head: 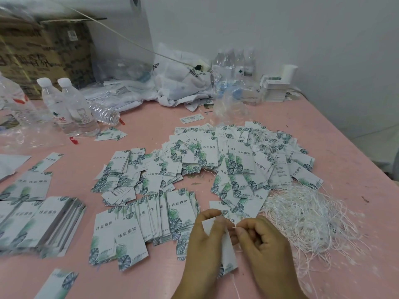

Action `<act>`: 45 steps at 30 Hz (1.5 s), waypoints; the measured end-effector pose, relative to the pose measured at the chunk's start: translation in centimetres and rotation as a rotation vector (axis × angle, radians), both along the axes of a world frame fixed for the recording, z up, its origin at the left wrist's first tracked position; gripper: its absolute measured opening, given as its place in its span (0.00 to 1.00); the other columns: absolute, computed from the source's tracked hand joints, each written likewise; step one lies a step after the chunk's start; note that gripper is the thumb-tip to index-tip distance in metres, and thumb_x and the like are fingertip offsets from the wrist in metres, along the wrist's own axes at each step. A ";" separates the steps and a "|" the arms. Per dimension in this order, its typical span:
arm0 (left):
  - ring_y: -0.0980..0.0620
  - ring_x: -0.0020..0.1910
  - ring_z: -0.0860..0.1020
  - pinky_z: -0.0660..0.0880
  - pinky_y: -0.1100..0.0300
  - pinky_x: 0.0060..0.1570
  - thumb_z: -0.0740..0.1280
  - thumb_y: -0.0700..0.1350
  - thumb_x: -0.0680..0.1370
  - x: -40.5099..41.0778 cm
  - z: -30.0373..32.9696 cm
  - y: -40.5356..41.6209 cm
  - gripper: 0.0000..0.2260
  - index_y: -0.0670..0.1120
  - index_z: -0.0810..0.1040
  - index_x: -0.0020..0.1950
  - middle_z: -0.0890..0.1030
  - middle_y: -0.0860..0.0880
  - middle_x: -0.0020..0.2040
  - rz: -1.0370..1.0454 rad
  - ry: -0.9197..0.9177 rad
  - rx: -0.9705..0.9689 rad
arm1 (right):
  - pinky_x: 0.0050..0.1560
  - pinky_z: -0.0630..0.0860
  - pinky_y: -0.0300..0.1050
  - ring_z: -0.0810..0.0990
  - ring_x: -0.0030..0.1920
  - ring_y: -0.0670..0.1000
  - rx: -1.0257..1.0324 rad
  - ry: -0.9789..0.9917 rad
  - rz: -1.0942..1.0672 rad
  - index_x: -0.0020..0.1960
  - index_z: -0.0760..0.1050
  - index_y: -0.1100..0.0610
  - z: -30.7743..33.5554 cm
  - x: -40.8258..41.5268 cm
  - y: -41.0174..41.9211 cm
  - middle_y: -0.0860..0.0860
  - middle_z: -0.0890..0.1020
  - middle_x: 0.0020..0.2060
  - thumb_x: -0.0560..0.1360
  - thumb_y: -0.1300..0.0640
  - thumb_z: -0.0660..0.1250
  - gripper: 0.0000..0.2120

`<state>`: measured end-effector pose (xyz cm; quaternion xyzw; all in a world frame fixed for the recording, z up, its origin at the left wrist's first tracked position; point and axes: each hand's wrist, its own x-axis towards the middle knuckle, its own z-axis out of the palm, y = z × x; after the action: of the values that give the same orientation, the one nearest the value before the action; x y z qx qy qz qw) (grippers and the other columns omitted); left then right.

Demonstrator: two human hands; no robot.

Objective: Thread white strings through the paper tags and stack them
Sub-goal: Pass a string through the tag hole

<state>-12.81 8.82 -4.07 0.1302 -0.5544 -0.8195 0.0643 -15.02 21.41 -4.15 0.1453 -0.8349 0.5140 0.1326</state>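
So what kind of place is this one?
Probably a small packing or garment-tag workroom: a pink table covered in printed tags, a heap of white strings, and cartons against a bare wall.

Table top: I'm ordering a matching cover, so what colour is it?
Pink, plain, best seen in the head view.

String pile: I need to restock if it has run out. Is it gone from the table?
No, a big tangle of white strings lies on the pink table, just beyond the right hand.
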 end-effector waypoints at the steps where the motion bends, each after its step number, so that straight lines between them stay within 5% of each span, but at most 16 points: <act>1: 0.49 0.36 0.84 0.78 0.63 0.35 0.63 0.49 0.82 0.1 -0.1 0.0 0.09 0.43 0.74 0.54 0.85 0.45 0.40 0.008 0.006 -0.029 | 0.33 0.69 0.29 0.74 0.32 0.44 -0.003 0.007 -0.006 0.42 0.77 0.44 -0.1 0.0 0.0 0.48 0.76 0.35 0.70 0.66 0.74 0.16; 7: 0.51 0.37 0.79 0.74 0.55 0.39 0.52 0.74 0.74 0.4 -0.9 0.4 0.25 0.56 0.77 0.42 0.82 0.47 0.38 -0.018 -0.028 -0.149 | 0.32 0.68 0.28 0.72 0.31 0.43 -0.043 0.024 0.003 0.43 0.77 0.44 -0.3 0.5 -0.8 0.46 0.76 0.35 0.73 0.61 0.72 0.12; 11: 0.49 0.41 0.79 0.74 0.53 0.43 0.53 0.72 0.71 0.6 -1.2 0.7 0.24 0.55 0.77 0.42 0.82 0.39 0.43 -0.071 0.027 -0.208 | 0.34 0.67 0.26 0.74 0.32 0.42 -0.037 0.027 -0.005 0.44 0.77 0.44 -0.1 0.5 -1.3 0.44 0.76 0.36 0.70 0.55 0.69 0.07; 14: 0.52 0.40 0.80 0.75 0.60 0.40 0.54 0.71 0.72 0.6 -1.2 0.8 0.24 0.54 0.78 0.43 0.83 0.41 0.43 -0.104 0.032 -0.190 | 0.34 0.68 0.27 0.74 0.32 0.44 -0.025 0.015 -0.010 0.44 0.77 0.43 -0.1 0.5 -1.2 0.45 0.76 0.37 0.70 0.54 0.68 0.06; 17: 0.49 0.41 0.80 0.74 0.56 0.41 0.57 0.68 0.73 0.5 -1.2 0.8 0.22 0.52 0.78 0.45 0.83 0.42 0.42 -0.105 0.019 -0.089 | 0.34 0.68 0.27 0.74 0.32 0.43 -0.018 0.015 -0.023 0.43 0.77 0.43 0.0 0.6 -1.2 0.45 0.76 0.37 0.70 0.54 0.69 0.07; 19: 0.45 0.42 0.78 0.72 0.50 0.42 0.60 0.64 0.72 0.3 -0.9 0.8 0.20 0.49 0.79 0.47 0.82 0.38 0.43 -0.094 0.002 -0.008 | 0.34 0.68 0.27 0.74 0.33 0.43 -0.032 0.008 -0.034 0.43 0.77 0.42 0.0 0.5 -1.1 0.46 0.76 0.36 0.72 0.57 0.72 0.09; 25: 0.42 0.42 0.82 0.77 0.53 0.46 0.75 0.48 0.64 -0.4 -0.9 0.3 0.15 0.41 0.84 0.47 0.84 0.35 0.43 -0.139 0.014 0.120 | 0.33 0.68 0.28 0.71 0.30 0.44 -0.096 -0.003 -0.048 0.42 0.79 0.46 0.3 0.3 -0.6 0.49 0.75 0.32 0.69 0.68 0.74 0.16; 30: 0.38 0.49 0.84 0.78 0.46 0.55 0.77 0.47 0.67 -0.4 -1.1 0.0 0.15 0.41 0.85 0.50 0.85 0.34 0.47 -0.098 0.043 0.085 | 0.31 0.69 0.30 0.72 0.30 0.47 -0.142 -0.026 -0.032 0.41 0.80 0.45 0.6 0.2 -0.7 0.50 0.77 0.31 0.68 0.68 0.74 0.17; 35: 0.46 0.41 0.81 0.77 0.50 0.45 0.73 0.53 0.70 -0.4 -1.4 0.0 0.11 0.47 0.85 0.45 0.85 0.42 0.42 -0.008 0.069 -0.074 | 0.32 0.71 0.33 0.73 0.30 0.46 -0.161 -0.103 -0.002 0.41 0.81 0.43 0.8 0.3 -0.6 0.50 0.78 0.32 0.70 0.66 0.74 0.16; 38: 0.44 0.39 0.75 0.70 0.47 0.44 0.72 0.52 0.71 -0.4 -0.7 -0.4 0.11 0.44 0.81 0.45 0.79 0.39 0.39 0.076 0.037 0.050 | 0.29 0.73 0.37 0.76 0.29 0.47 -0.310 -0.237 0.006 0.43 0.82 0.47 1.1 -0.2 0.1 0.50 0.81 0.30 0.73 0.64 0.71 0.12; 41: 0.48 0.34 0.74 0.73 0.56 0.36 0.69 0.46 0.77 -0.7 -0.2 -1.5 0.06 0.44 0.81 0.43 0.79 0.41 0.37 0.145 0.030 0.128 | 0.22 0.61 0.38 0.63 0.23 0.47 -0.659 -0.435 0.054 0.44 0.82 0.54 1.4 -1.1 1.2 0.50 0.70 0.24 0.71 0.60 0.68 0.04; 45: 0.55 0.32 0.77 0.76 0.65 0.30 0.59 0.38 0.82 -0.8 0.6 -2.9 0.17 0.46 0.83 0.37 0.83 0.42 0.39 0.163 0.074 0.243 | 0.20 0.64 0.36 0.65 0.22 0.45 -0.938 -0.583 0.079 0.41 0.82 0.57 1.6 -2.0 1.7 0.52 0.71 0.27 0.68 0.61 0.66 0.06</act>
<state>-13.61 5.89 -3.49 0.1515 -0.4358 -0.8769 0.1349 -17.01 23.09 -2.52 -0.0464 -0.5127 0.8542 -0.0728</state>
